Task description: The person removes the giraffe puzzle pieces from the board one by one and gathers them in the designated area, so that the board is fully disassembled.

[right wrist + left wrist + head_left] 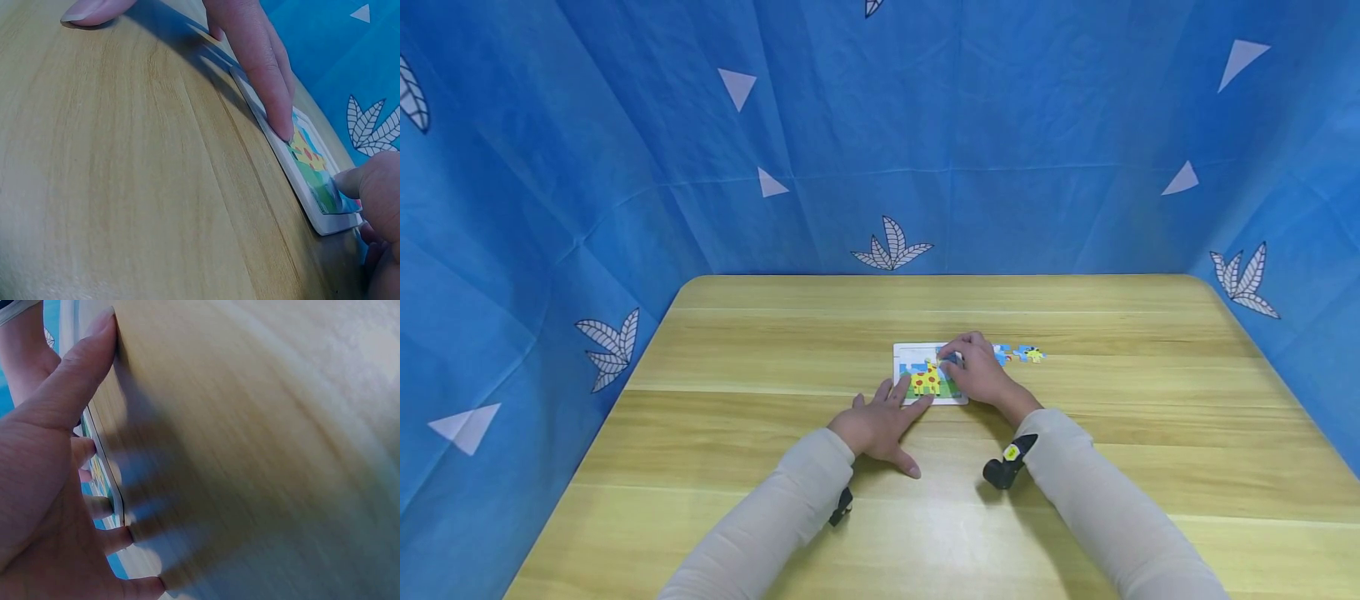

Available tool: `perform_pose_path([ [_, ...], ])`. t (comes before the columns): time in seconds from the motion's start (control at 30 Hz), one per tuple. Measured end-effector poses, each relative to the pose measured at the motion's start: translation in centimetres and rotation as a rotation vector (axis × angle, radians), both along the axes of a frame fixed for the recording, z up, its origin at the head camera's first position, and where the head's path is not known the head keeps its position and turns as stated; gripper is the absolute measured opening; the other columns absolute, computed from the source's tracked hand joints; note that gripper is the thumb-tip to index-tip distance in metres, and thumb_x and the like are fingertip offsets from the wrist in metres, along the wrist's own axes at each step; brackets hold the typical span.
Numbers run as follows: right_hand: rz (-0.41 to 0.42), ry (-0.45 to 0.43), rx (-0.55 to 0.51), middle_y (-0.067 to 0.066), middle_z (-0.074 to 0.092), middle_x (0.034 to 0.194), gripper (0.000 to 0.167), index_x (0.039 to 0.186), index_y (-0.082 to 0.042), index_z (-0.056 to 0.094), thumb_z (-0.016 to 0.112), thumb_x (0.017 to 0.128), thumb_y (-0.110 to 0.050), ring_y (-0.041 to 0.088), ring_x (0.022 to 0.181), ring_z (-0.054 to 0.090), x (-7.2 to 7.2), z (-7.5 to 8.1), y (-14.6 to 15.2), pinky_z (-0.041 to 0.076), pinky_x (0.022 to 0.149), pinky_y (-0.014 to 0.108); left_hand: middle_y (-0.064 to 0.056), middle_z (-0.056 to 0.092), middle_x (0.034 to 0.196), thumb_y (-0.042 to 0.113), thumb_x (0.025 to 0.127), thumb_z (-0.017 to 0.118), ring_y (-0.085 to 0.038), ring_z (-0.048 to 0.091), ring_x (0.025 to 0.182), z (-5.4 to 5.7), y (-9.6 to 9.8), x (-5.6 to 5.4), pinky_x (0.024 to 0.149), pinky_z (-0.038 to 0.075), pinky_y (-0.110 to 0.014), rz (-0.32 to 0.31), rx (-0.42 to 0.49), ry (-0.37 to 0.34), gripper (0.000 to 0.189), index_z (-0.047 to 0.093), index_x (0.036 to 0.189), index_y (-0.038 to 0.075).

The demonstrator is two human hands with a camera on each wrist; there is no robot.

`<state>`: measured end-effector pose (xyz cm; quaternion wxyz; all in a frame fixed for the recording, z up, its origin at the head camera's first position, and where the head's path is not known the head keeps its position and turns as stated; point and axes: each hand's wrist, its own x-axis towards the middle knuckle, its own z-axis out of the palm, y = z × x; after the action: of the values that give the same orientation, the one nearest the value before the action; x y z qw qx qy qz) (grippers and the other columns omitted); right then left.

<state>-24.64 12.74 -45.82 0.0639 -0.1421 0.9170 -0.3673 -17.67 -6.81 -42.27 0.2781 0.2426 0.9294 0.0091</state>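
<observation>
A small jigsaw puzzle in a white tray [930, 402] shows a yellow giraffe with red spots on green and blue. The left hand [880, 423] lies spread, palm down, its fingertips on the tray's lower left part and its thumb out on the table. Over the tray's upper right part, the right hand [976, 367] bends its thumb and index finger together around a blue puzzle piece [952, 360], mostly hidden by the fingers. In the right wrist view, the right thumb [350, 182] meets the picture's blue edge, while a left finger touches the puzzle near the giraffe [305, 150].
Several loose puzzle pieces [1030, 354] lie on the wooden table [775, 333], just right of the tray and partly behind the right hand. A blue curtain [820, 125] with white leaves and triangles hangs behind the table and along both sides. Dark wrist cameras [1002, 472] sit under the sleeves.
</observation>
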Motion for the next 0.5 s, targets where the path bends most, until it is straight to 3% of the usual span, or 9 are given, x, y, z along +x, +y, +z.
perform_pose_path([
  [0.5,-0.019,0.045,-0.061,0.018,0.048,0.123,0.020,0.108,-0.006,0.068,0.054,0.094,-0.011,0.033,0.110,0.045,-0.16,-0.36,0.04,0.040,0.090,0.049,-0.007,-0.006,0.159,0.068,0.069,0.067,-0.032,0.003,0.146,0.12,0.03,0.03,0.108,0.020,-0.061,0.008,-0.006,-0.003,0.107,0.007,0.152,0.036],
])
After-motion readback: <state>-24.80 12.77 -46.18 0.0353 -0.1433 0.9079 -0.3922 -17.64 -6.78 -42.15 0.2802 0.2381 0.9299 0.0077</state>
